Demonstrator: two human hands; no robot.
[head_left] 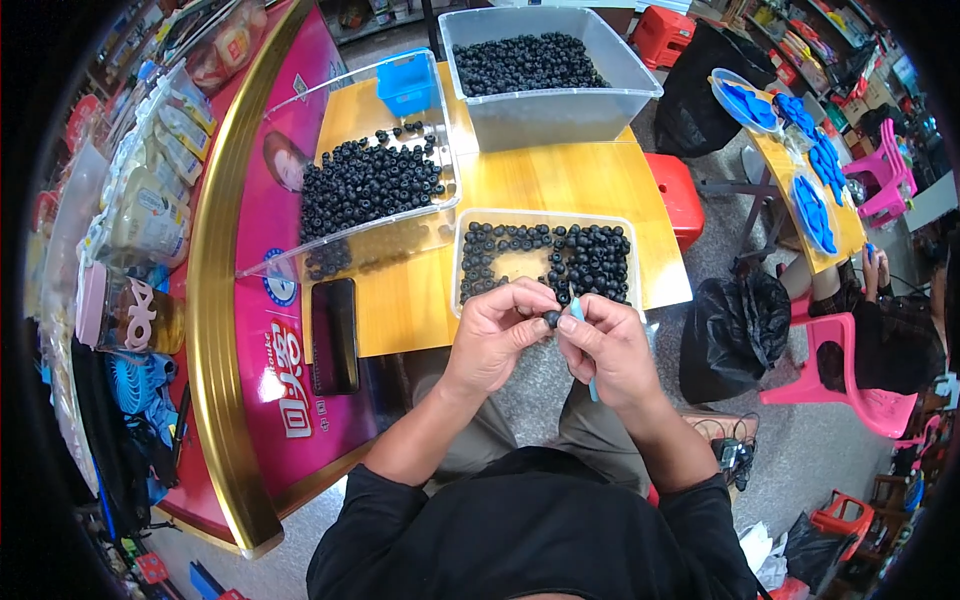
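Observation:
Between thumb and fingertips, my left hand (488,338) pinches a small round black piece (551,319). My right hand (612,352) is closed around a slim light-blue trimming knife (576,308); its thin tip points up beside the piece, and the lower end of its handle shows below my fingers. Both hands meet over the near edge of a shallow clear tray (519,264). Many black pieces (592,258) of the same kind lie in that tray, most thickly on its right side. Some of the pieces show a hole in the middle.
On the wooden table (530,180) stand a deep translucent bin (560,118) of black pieces and a wide clear bin (398,222) with a blue basket (405,88) inside. A phone (334,336) lies left. Red stools (674,200) and a black bag (735,338) stand right; another person sits beyond.

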